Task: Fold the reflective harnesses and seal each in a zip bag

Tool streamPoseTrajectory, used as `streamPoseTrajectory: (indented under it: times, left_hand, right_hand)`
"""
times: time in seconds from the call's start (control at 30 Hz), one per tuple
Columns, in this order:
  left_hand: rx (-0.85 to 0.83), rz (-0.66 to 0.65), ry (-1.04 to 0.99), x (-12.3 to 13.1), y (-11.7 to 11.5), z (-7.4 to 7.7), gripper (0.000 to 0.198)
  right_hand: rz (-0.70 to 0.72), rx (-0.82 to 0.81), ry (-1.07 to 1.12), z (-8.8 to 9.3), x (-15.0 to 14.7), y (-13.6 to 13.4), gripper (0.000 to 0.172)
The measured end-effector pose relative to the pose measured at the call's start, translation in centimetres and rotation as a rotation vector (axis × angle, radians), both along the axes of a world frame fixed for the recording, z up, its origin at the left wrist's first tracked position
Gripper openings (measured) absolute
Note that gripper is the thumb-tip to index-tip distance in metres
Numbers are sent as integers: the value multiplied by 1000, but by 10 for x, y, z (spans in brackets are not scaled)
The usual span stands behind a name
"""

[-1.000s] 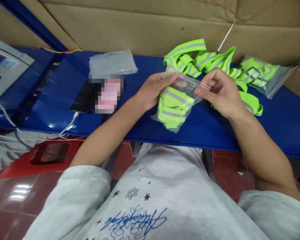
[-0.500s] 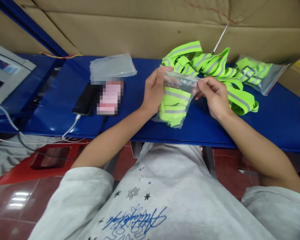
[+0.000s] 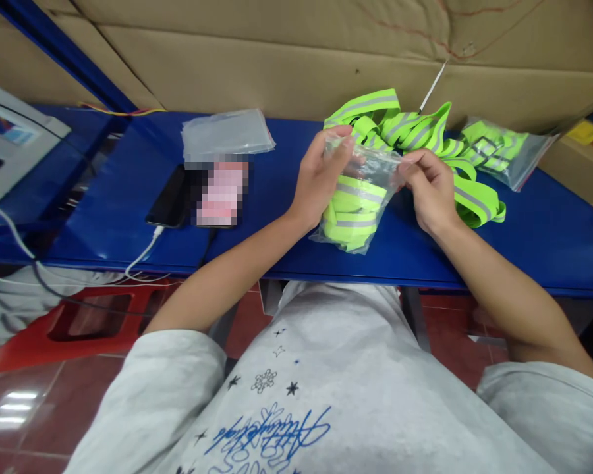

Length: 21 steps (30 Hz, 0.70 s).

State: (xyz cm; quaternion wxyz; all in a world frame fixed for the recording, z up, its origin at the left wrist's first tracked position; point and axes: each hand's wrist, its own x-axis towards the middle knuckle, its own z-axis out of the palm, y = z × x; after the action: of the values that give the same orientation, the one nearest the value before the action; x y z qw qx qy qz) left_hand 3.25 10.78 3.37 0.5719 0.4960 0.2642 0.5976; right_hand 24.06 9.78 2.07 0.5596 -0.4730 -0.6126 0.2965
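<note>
A clear plastic bag (image 3: 375, 172) hangs between my two hands over the front of the blue table. Inside it lies a folded neon-green strap (image 3: 354, 214) with a grey reflective stripe. My left hand (image 3: 319, 172) is closed on the bag's upper left corner, thumb along the top edge. At the upper right corner, my right hand (image 3: 429, 187) pinches the bag's edge between thumb and fingers. Just behind the bag, more loose neon-green straps (image 3: 410, 128) lie heaped. Part of that heap is hidden by my hands and the bag.
Another bagged green strap (image 3: 504, 148) lies at the back right, beside a cardboard box (image 3: 590, 164). A stack of clear bags (image 3: 227, 133) and two phones, one black (image 3: 168, 201) with a white cable, sit to the left. Cardboard (image 3: 277, 59) lines the table's back.
My left hand's thumb has moved rightward along the bag's top edge. The bag and both hands appear slightly further right in view; both hands still hold the bag.
</note>
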Motion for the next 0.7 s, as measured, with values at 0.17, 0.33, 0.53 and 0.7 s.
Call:
streamPoseTrajectory:
  times: [0.17, 0.33, 0.53, 0.7]
  left_hand:
    - [-23, -53, 43, -1, 4, -9, 28]
    - [-71, -43, 97, -1, 5, -14, 30]
    - [-62, -66, 142, 3, 3, -17, 29]
    - [-19, -110, 163, 3, 3, -19, 46]
  right_hand:
    - [-1, 63, 9, 1, -1, -2, 34]
    - [44, 56, -13, -5, 1, -1, 29]
    - [-6, 48, -82, -4, 2, -3, 32]
    - [-15, 7, -108, 1, 1, -4, 31]
